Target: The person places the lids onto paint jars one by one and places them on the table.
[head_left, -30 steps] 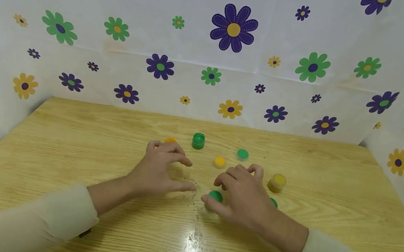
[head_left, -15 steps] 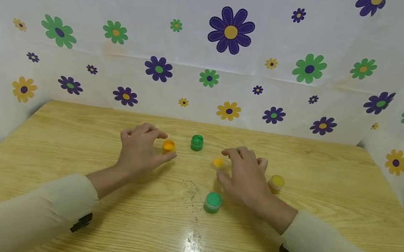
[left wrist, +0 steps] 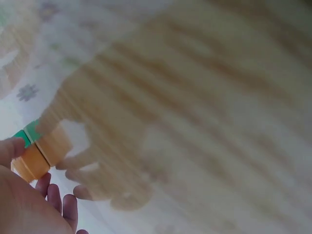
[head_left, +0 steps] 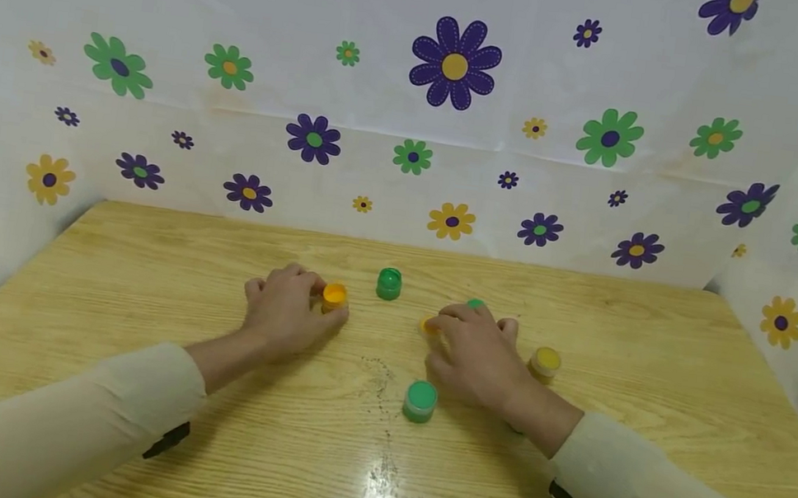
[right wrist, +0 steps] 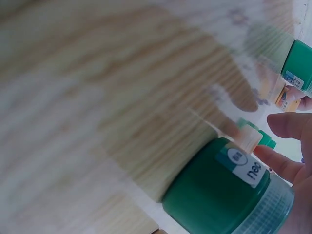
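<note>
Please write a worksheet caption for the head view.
Left hand grips an orange jar; right hand is poised at a yellow lid on a woodgrain table.

Head view: even, soft, medium-bright light; flowered cloth [head_left: 380, 97] reads slightly grey, bench [head_left: 297, 469] warm. One blown-out glare patch on bench, bottom centre. Soft shadows beside left sleeve [head_left: 72, 416] and right sleeve [head_left: 676, 491]. Right hand [head_left: 478, 358] a bit soft. Both wrist views hazy, low contrast; nearby wood grain smeared out of focus. Glossy bench mirrors left hand [left wrist: 29, 204] and orange jar [left wrist: 31, 163]. Left wrist's top right corner darkens. Right wrist: near green jar [right wrist: 219, 185] sharper, label lettering visible.
</note>
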Demonstrator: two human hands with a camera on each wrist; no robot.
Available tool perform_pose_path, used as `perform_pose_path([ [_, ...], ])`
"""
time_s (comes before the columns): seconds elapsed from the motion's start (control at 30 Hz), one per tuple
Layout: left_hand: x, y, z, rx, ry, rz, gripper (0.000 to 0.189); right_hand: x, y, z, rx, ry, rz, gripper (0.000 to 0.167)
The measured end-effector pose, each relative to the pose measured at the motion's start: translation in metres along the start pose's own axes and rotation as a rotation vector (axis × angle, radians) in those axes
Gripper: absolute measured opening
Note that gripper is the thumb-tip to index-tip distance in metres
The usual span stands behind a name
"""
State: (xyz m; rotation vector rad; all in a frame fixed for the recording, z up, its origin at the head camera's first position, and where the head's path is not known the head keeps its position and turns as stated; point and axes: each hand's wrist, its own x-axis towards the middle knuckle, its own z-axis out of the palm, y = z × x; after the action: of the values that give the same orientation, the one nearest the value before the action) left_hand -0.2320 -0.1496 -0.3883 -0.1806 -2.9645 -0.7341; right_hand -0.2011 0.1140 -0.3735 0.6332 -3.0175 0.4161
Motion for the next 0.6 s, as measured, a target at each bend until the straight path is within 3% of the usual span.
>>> perform_pose_path([
  [0.2, -0.0015, 0.0026, -0.0025, 0.018, -0.028, 0.014, 0.051, 0.0014, -0.0015, -0.0011, 0.056, 0.012, -0.04, 0.023],
  [0.37, -0.0037, 0.0054, -0.0022, 0.042, -0.051, 0.043, 0.058, 0.0011, -0.0025, -0.0008, 0.074, 0.005, -0.026, 0.02],
  [0.6, -0.005, 0.0074, 0.0003, -0.027, -0.031, 0.108, 0.046, 0.0019, -0.0036, 0.0014, 0.1, -0.005, -0.003, 0.02],
])
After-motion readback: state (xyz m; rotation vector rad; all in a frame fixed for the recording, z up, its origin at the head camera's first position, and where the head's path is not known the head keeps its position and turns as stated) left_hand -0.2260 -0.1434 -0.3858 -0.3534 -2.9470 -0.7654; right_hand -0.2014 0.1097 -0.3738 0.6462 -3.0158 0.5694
